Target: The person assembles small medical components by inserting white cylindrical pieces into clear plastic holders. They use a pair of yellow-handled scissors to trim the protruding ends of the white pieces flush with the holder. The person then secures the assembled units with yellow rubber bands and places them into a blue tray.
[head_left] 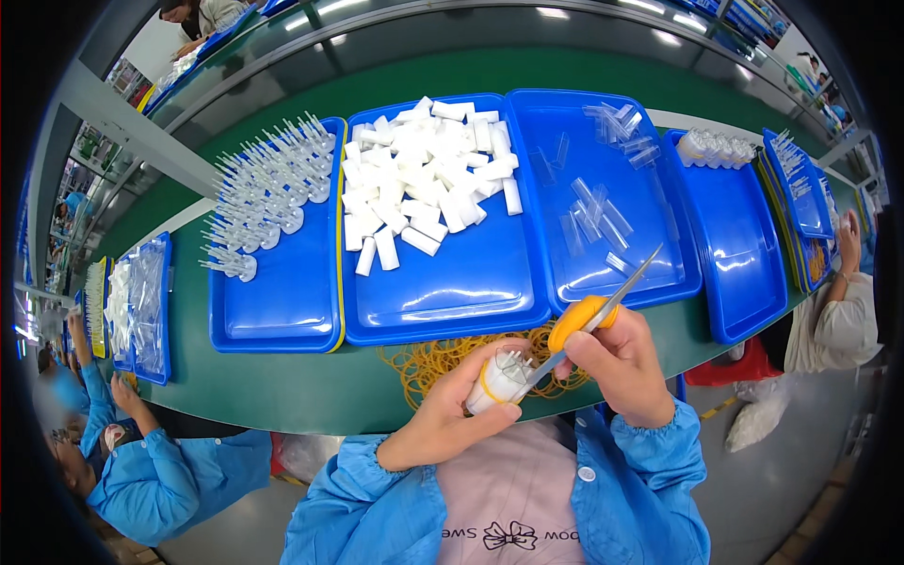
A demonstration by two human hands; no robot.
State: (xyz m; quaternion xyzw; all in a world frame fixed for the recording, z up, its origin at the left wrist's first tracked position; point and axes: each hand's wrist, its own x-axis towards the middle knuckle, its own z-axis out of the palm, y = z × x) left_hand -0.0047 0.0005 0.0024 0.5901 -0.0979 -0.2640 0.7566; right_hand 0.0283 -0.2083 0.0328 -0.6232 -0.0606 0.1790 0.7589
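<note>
My left hand is closed round a short white cylindrical bundle. A yellow rubber band circles it, and thin clear tips stick out of its upper end. In my right hand is an orange-handled pointed metal tool; its kind is not plain. One sharp point aims up and right, away from me, and a metal part reaches down to the bundle's edge. Whether it touches the bundle I cannot tell. Beyond my hands, a loose heap of yellow rubber bands lies on the green table.
Blue trays hold clear stemmed parts with round bases, white cylinders, clear tubes and upright clear-and-white pieces. More stacked trays stand at right. Co-workers sit on both sides, one in a blue sleeve.
</note>
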